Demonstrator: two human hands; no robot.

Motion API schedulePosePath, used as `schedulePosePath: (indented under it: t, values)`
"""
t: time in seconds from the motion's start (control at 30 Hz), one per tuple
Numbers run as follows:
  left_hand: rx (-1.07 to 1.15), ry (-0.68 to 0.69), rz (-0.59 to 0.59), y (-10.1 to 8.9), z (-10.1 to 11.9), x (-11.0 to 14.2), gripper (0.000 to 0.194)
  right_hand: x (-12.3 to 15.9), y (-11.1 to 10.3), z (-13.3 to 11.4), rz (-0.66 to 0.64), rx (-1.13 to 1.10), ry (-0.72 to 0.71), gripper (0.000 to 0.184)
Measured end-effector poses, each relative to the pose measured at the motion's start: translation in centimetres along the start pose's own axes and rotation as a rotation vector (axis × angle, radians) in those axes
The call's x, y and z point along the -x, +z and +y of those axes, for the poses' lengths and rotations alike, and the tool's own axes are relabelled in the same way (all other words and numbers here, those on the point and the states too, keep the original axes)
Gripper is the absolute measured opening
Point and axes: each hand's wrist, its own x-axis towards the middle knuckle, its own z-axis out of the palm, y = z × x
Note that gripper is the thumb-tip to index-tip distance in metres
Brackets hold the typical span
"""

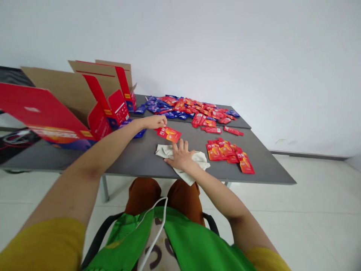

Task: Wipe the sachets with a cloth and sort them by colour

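My left hand [156,122] pinches a red pouch [170,134] with orange print by its narrow end, just over the grey table [146,152]. My right hand [182,156] lies flat with fingers spread on a crumpled white cloth [200,160] near the table's front edge. The pouch's far end is close to the right fingertips. To the right, a small group of red pouches [225,148] overlaps loosely. Two red pouches lie singly behind that group, one of them a narrow pouch [233,131].
A large mixed pile of red and blue pouches [183,107] spreads along the table's back by the wall. Several open red cardboard boxes [104,94] stand at the left, flaps up. Blue pouches [139,133] lie beside my left wrist. A white cable [158,226] hangs over my lap.
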Motion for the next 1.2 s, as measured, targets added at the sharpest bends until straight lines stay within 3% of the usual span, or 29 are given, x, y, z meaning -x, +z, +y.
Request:
schedulePosePath:
  t: [0.1, 0.23, 0.33, 0.43, 0.5, 0.57, 0.67, 0.77, 0.83, 0.93, 1.03, 1.2]
  values:
    - [0.018, 0.055, -0.014, 2.8, -0.2, 2.1, 0.02, 1.6, -0.4, 1.2, 0.015, -0.045, 0.014, 0.056]
    - [0.018, 0.152, -0.013, 5.3, -0.1, 2.9, 0.02, 1.6, -2.0, 3.5, 0.057, -0.173, -0.105, 0.029]
    - [-0.022, 0.218, 0.204, 5.2, 1.3, 4.3, 0.031, -0.3, -3.7, 4.9, 0.191, -0.322, -0.248, 0.022]
    - [-0.031, 0.083, 0.454, 5.3, 4.7, 7.5, 0.046, -2.8, -4.7, 5.7, 0.309, -0.434, -0.349, 0.021]
    - [-0.054, 0.0, 0.505, 6.3, 7.6, 10.0, 0.05, -4.4, -4.9, 6.2, 0.355, -0.497, -0.366, 0.024]
    - [-0.121, -0.103, 0.471, 8.2, 10.3, 11.6, 0.06, -6.0, -4.8, 6.7, 0.373, -0.526, -0.359, 0.026]
    - [-0.172, -0.338, 0.361, 11.4, 12.8, 11.5, 0.092, -8.0, -4.4, 7.0, 0.401, -0.518, -0.357, 0.028]
    - [-0.127, -0.427, 0.224, 13.1, 13.2, 9.6, 0.089, -9.1, -3.6, 6.5, 0.422, -0.488, -0.391, 0.028]
    - [-0.067, -0.434, 0.167, 13.1, 12.6, 8.6, 0.077, -9.2, -3.0, 5.8, 0.374, -0.429, -0.433, 0.029]
    - [-0.017, -0.438, 0.173, 12.6, 11.7, 8.2, 0.065, -8.5, -2.2, 5.1, 0.197, -0.277, -0.515, 0.03]
    - [-0.024, -0.473, 0.208, 12.3, 11.2, 8.8, 0.059, -7.6, -1.8, 4.9, 0.056, -0.131, -0.566, 0.029]
    - [0.016, -0.445, 0.149, 12.6, 10.1, 10.6, 0.054, -6.8, -2.5, 4.6, -0.053, -0.047, -0.655, 0.03]
